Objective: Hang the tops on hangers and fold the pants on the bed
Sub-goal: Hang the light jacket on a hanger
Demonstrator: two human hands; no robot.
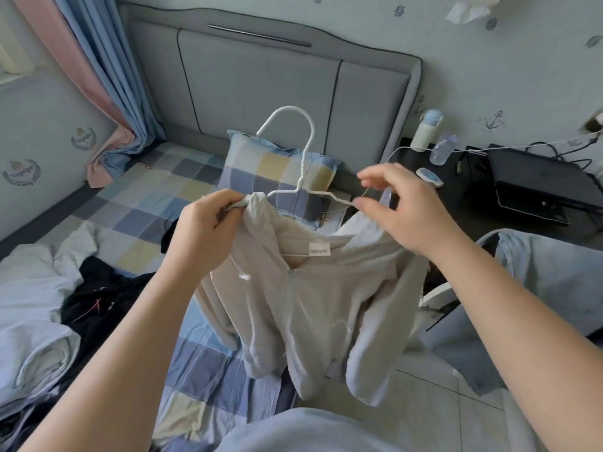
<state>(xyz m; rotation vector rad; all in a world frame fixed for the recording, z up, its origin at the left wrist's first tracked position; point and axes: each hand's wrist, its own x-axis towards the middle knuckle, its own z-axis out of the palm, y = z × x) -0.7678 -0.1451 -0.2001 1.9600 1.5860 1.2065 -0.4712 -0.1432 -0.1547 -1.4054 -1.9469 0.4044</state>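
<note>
Above the bed's edge: a beige zip-front hooded top [313, 298] hangs in mid-air on a white wire hanger [303, 168], held up over the checked bed [137, 203] and the floor.
Left hand [202, 233]: fingers clamp round the top's shoulder fabric, bunched over that end of the hanger.
Right hand [401, 203]: thumb and fingertips pinch the bare wire at the other end; the fabric there sits below the wire, so that shoulder looks not yet seated.
Risk, slip: with one shoulder off, the top would likely slide down the wire and drop if the right pinch loosens.
Risk, snag: the wire tip could catch the neckline or the drawcord while it is being fed in, stretching the collar.
Risk, tilt: uneven weight may swing the hook towards the checked pillow [280, 168] behind.
Neck tag [319, 248]: white, with one line of small dark print, too blurred to read.
Wall: anchor and ship's-wheel motifs, no legible words.
Nearby: a black garment [98, 295] and pale blue clothes [32, 305] lie on the bed; bottles [424, 132] stand on the dark bedside table [473, 203].
</note>
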